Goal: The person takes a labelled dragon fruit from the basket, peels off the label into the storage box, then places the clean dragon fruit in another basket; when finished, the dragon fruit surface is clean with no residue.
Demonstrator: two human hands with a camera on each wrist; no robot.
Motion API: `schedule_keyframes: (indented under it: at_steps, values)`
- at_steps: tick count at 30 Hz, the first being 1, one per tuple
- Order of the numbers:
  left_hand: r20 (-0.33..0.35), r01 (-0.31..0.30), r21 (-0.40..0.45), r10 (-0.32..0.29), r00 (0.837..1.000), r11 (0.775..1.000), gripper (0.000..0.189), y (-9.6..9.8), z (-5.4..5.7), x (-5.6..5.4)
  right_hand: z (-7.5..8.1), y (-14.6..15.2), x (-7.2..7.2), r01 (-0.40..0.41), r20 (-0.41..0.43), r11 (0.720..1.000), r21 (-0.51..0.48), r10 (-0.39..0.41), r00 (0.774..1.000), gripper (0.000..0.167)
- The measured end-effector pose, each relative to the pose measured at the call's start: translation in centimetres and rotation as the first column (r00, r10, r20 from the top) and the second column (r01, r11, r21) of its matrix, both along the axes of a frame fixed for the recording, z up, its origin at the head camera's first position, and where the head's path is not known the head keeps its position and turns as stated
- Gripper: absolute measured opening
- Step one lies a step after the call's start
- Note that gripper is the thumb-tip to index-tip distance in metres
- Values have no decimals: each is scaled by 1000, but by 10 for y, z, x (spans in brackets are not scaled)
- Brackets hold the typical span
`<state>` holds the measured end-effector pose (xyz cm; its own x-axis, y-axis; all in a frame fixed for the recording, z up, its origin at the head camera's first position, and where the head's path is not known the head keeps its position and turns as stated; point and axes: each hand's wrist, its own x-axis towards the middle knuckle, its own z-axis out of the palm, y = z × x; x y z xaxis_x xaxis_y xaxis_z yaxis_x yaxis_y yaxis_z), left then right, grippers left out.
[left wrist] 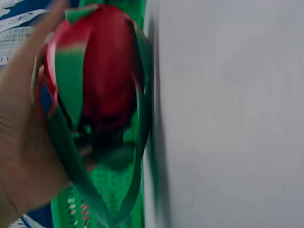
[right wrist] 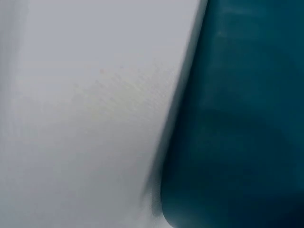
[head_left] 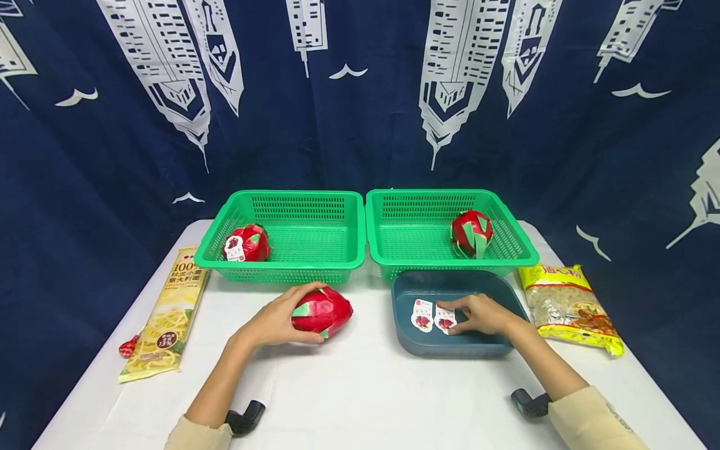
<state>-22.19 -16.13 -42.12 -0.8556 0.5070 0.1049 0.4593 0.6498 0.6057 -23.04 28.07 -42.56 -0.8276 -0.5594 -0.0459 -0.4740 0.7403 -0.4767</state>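
Observation:
My left hand point(head_left: 277, 319) grips a red dragon fruit point(head_left: 326, 312) with green leaf tips, close over the white table in front of the left basket. In the left wrist view, the fingers wrap one side of the dragon fruit point(left wrist: 111, 71), and its long green leaves hang free. Inside a dark blue tub point(head_left: 410, 347), my right hand point(head_left: 482, 314) has its thumb and forefinger at opposite ends of a white label point(head_left: 447, 317) printed with a dragon fruit. Beside it lies a similar label point(head_left: 422, 315). The right wrist view shows only the tub point(right wrist: 247, 114) and tablecloth.
Two green baskets point(head_left: 298, 265) stand side by side behind. The left one holds a labelled dragon fruit point(head_left: 255, 242); the right holds another dragon fruit point(head_left: 471, 232). A pasta packet point(head_left: 165, 319) lies left, over a small red item point(head_left: 128, 347). A yellow bag point(head_left: 568, 306) lies right.

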Motion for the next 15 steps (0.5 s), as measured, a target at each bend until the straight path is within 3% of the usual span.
schedule_keyframes:
  at_steps: [3, 7, 10, 12, 14, 15]
  values:
    - [118, 83, 84, -92, 989, 993, 85, -6, 7, -3, 0, 2, 1, -4, 15, 1000, 5, 4, 1000, 66]
    - [240, 151, 182, -193, 951, 971, 83, -14, 15, -5, 11, 2, 3, 4, -5, 1000, 3, -4, 1000, 70]
    - [242, 190, 192, -234, 942, 963, 82, -13, 23, -4, 32, 4, 4, 14, -46, 995, -100, -18, 999, 64]
    - [206, 223, 197, -262, 943, 955, 81, -8, 33, -4, 51, 9, 3, 47, -105, 973, -224, -72, 992, 54]
    - [154, 247, 225, -284, 946, 943, 81, 3, 49, -6, 68, 18, 1, 100, -220, 939, -328, -179, 959, 48]
    - [126, 252, 249, -290, 949, 935, 81, 10, 60, -8, 75, 24, -2, 139, -273, 917, -374, -253, 928, 47]
